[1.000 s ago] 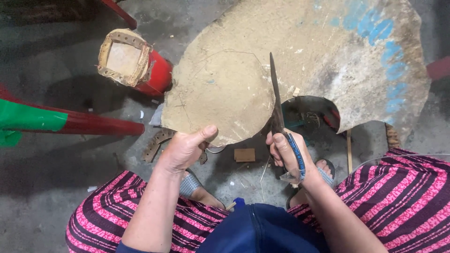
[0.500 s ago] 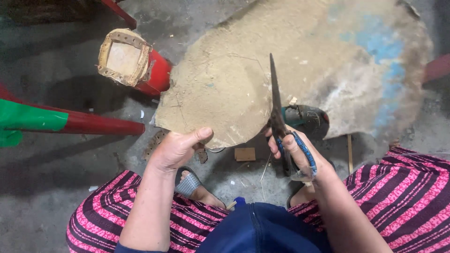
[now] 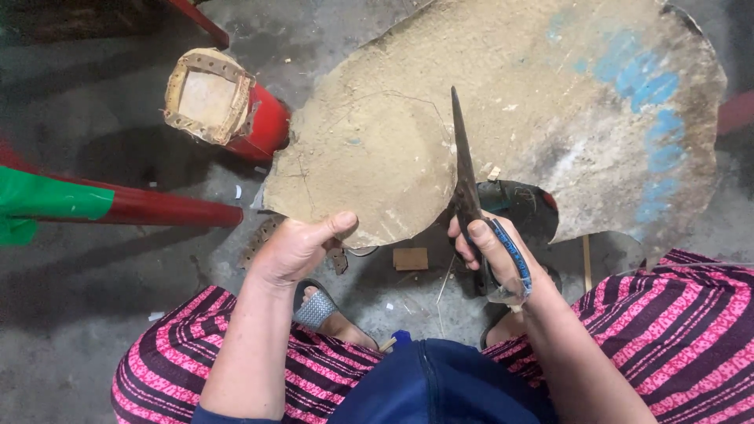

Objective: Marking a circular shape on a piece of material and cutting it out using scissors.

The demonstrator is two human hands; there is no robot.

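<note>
Left hand (image 3: 297,250): closed on the near edge of a large tan hide sheet (image 3: 503,118), thumb on top, fingers curled beneath the edge and hidden.

Right hand (image 3: 491,250): closed around the handles of large dark scissors (image 3: 465,184); handle loop wrapped in blue cord. Blades pointed away from the body, standing nearly edge-on across the sheet, tip over the tan surface. How far the blades stand apart: cannot tell from this angle.

Hide sheet: held up above the floor in front of the knees, spread wide, rough and sandy in colour, with blue paint marks (image 3: 656,133) on the right part. A curved notch is open in the near edge just right of the scissors.

Below the sheet: grey concrete floor (image 3: 94,314), a small wooden block (image 3: 410,258), scattered scraps, a foot in a grey sandal (image 3: 318,308).

Left of the sheet: a red cylinder (image 3: 263,126) with a square laced tan pad (image 3: 206,96) on its end, and a red pole (image 3: 169,210) carrying green tape (image 3: 51,200).

Lap: striped pink-and-dark garment (image 3: 691,322), blue cloth (image 3: 440,385) between the knees.
</note>
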